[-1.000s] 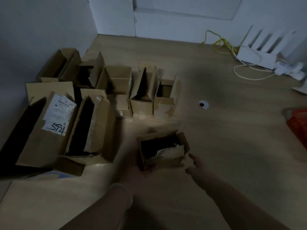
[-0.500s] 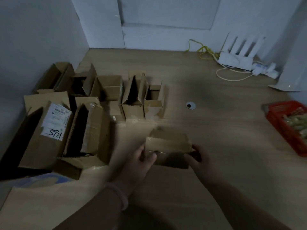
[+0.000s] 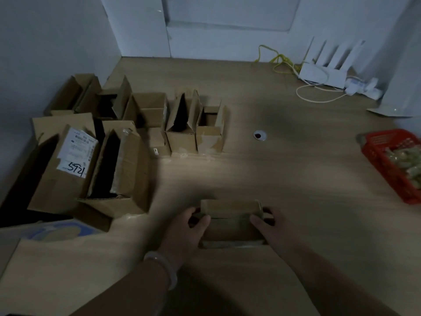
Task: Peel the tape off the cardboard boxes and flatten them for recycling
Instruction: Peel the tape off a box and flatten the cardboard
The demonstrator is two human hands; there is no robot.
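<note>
Both hands hold one small box (image 3: 231,221) at the near middle of the floor (image 3: 284,169): the left hand (image 3: 185,231) has its grip closed on the left end, the right hand (image 3: 267,224) on the right end. About eight open boxes (image 3: 145,124) crowd the far left, and a red basket (image 3: 391,160) of pale bits sits right. Half a second ago the box was a little farther and its top less folded down
</note>
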